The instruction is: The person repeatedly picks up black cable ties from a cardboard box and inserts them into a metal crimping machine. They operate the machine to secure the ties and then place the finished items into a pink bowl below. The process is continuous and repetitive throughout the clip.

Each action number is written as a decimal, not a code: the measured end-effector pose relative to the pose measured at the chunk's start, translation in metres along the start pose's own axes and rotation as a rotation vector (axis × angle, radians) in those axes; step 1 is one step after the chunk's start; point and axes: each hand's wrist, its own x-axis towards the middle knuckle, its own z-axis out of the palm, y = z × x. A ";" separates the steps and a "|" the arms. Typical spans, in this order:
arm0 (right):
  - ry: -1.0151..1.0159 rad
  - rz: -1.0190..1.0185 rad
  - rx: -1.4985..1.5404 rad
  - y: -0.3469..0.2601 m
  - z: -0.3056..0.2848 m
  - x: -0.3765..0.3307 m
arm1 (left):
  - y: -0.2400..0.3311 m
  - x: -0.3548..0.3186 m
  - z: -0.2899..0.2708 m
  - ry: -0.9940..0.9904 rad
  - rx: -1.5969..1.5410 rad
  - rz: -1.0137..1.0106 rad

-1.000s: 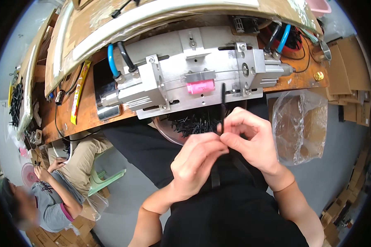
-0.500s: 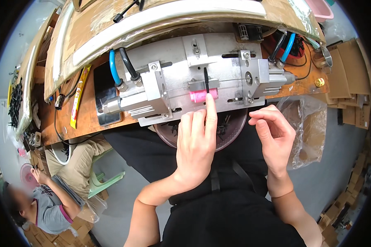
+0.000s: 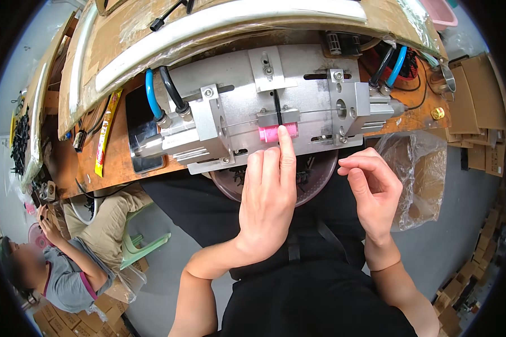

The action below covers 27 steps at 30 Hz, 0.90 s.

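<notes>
Far left: heap of black pieces beside a cardboard-lined shelf that runs above the far side of the work area, white strip along it. Near left: co-worker in grey T-shirt, sitting by a green plastic stool; flattened cardboard on the grey floor.

Counter is worn orange-brown wood. On its left part: yellow packet strip, then black smartphone, partly under the metal fixture. Fixture fills the middle, blue hose and black hose on its left end, another such pair on its right.

Pink block sits mid-fixture, near side. Black brush points away from it, near end at the block. Left hand: index out, tip at that end, other fingers side by side; thumb hidden. Bowl of black pieces below the counter's near edge.

Right hand empty, right of the bowl, fingers curled, thumb apart from index.

Right: clear plastic bag over cardboard below the counter; gold cap and metal cup up top; cardboard boxes beyond. Pink basin far right.
</notes>
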 end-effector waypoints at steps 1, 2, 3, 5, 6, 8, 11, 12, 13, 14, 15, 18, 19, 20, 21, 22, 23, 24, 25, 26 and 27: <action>-0.003 -0.007 -0.011 0.000 0.001 0.000 | 0.000 0.000 -0.001 0.006 -0.010 -0.002; -0.007 -0.015 -0.021 0.001 0.001 0.001 | 0.000 0.001 -0.002 0.011 -0.020 -0.005; -0.019 -0.020 -0.031 0.001 0.000 0.001 | 0.000 0.000 -0.004 0.009 -0.034 -0.009; -0.047 -0.017 -0.053 0.005 -0.001 -0.004 | 0.000 -0.008 -0.023 0.002 -0.090 -0.080; -0.051 0.008 -0.095 0.010 -0.003 -0.010 | -0.002 -0.015 -0.035 -0.007 -0.132 -0.109; -0.041 0.049 -0.194 0.028 -0.014 -0.022 | -0.022 -0.037 -0.033 -0.068 -0.281 -0.242; -0.130 0.098 -0.467 0.068 -0.015 -0.043 | -0.067 -0.071 -0.009 -0.218 -0.315 -0.470; -0.166 0.023 -0.565 0.086 -0.009 -0.052 | -0.086 -0.083 0.011 -0.227 -0.316 -0.519; -0.230 -0.042 -0.615 0.095 0.000 -0.057 | -0.104 -0.093 0.034 -0.173 -0.223 -0.496; -0.303 -0.116 -0.657 0.103 0.015 -0.061 | -0.119 -0.100 0.055 -0.069 -0.067 -0.485; -0.413 -0.126 -0.695 0.113 0.030 -0.065 | -0.127 -0.095 0.064 -0.079 -0.019 -0.545; -0.650 -0.193 -0.809 0.152 0.072 -0.068 | -0.169 -0.092 0.106 -0.073 0.105 -0.444; -0.622 -0.251 -0.831 0.175 0.081 -0.069 | -0.175 -0.093 0.117 -0.168 0.060 -0.570; -0.577 -0.281 -0.852 0.188 0.088 -0.064 | -0.179 -0.095 0.125 -0.265 0.015 -0.698; -0.562 -0.323 -0.852 0.198 0.091 -0.052 | -0.181 -0.097 0.129 -0.372 -0.031 -0.846; -0.546 -0.355 -0.854 0.209 0.091 -0.040 | -0.174 -0.093 0.126 -0.407 -0.013 -0.832; -0.538 -0.273 -0.815 0.223 0.092 -0.025 | -0.166 -0.090 0.120 -0.442 0.005 -0.816; -0.516 -0.265 -0.727 0.222 0.094 -0.005 | -0.162 -0.093 0.115 -0.477 0.027 -0.810; -0.574 -0.144 -0.697 0.216 0.094 0.008 | -0.169 -0.105 0.121 -0.479 0.113 -0.633; -0.628 -0.024 -0.665 0.212 0.093 0.015 | -0.170 -0.119 0.127 -0.430 0.058 -0.681; -0.613 -0.027 -0.572 0.227 0.091 0.013 | -0.161 -0.117 0.125 -0.357 0.049 -0.622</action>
